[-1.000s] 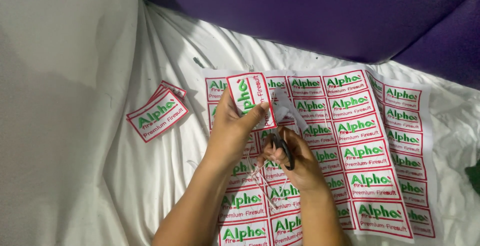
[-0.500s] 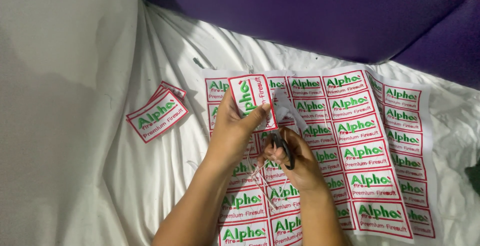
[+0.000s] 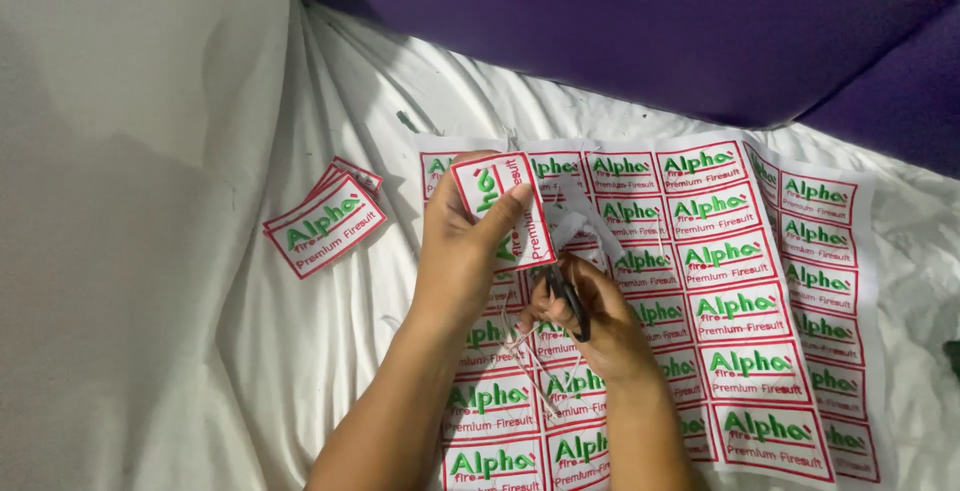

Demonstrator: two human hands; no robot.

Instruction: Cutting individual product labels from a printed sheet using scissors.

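Observation:
My left hand (image 3: 462, 256) pinches a single cut-out label (image 3: 502, 208), white with a red border and green print, held upright above the sheet. My right hand (image 3: 592, 326) grips a pair of dark-handled scissors (image 3: 566, 289) whose blades point up toward the label's lower right edge. Under both hands lies a large white sheet (image 3: 730, 291) printed with rows of the same red-bordered labels. Thin paper trimmings (image 3: 530, 351) hang and lie between my wrists.
A small stack of cut labels (image 3: 325, 221) lies on the white cloth (image 3: 200, 331) to the left. A purple surface (image 3: 650, 31) runs along the top and right. A dark object (image 3: 950, 356) peeks in at the right edge.
My left hand has turned and lowered the label slightly toward the scissors. The right hand stays in about the same place.

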